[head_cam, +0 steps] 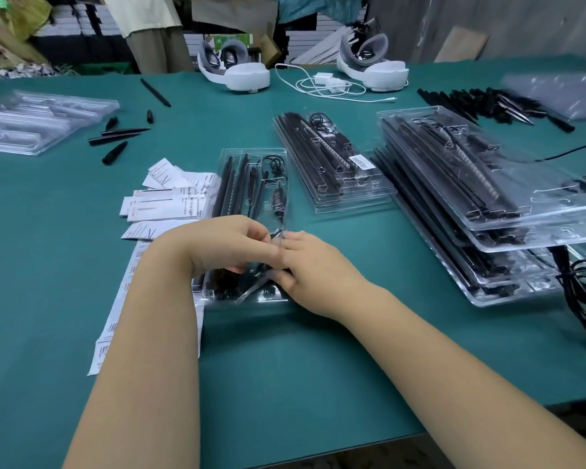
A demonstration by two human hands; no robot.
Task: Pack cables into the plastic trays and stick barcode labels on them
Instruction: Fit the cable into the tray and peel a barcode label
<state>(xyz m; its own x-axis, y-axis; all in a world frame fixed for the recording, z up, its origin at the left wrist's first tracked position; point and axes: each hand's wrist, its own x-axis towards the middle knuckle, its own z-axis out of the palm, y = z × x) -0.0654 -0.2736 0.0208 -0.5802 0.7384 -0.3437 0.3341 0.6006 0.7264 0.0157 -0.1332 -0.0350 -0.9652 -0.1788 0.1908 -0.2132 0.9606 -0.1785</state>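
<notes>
Working right over the near end of the clear plastic tray (251, 170) at dead centre of the green worktop (285, 360), both hands meet there, and I'd guess that's so one can steady the tray while the other feeds the cable in. The left hand (224, 245) has its fingers curled in, seemingly pinching the thin black cable (278, 211) near where it runs down from the inline controller; the right hand (315, 269) sits tight against it at 3 o'clock, fingers bent onto the tray's near edge, though I honestly can't tell exactly what it's got hold of. That tray already holds long black bars in its slots on the left and a small coil of cable up at its 12 o'clock end. No barcode on it that I can see, so labelling looks like it's yet to come. Just off at 1 o'clock there's a short stack of finished trays (335, 164), the top one packed the same way and wearing a white barcode label (360, 162). Further out at 3 o'clock sits a taller stack of filled trays (487, 198), probably waiting their turn. Paper leaflets (170, 198) fan out at 9 o'clock within easy reach, a label sheet (115, 319) lies under the left forearm, and empty trays (38, 120) are parked way over at 10 o'clock.
</notes>
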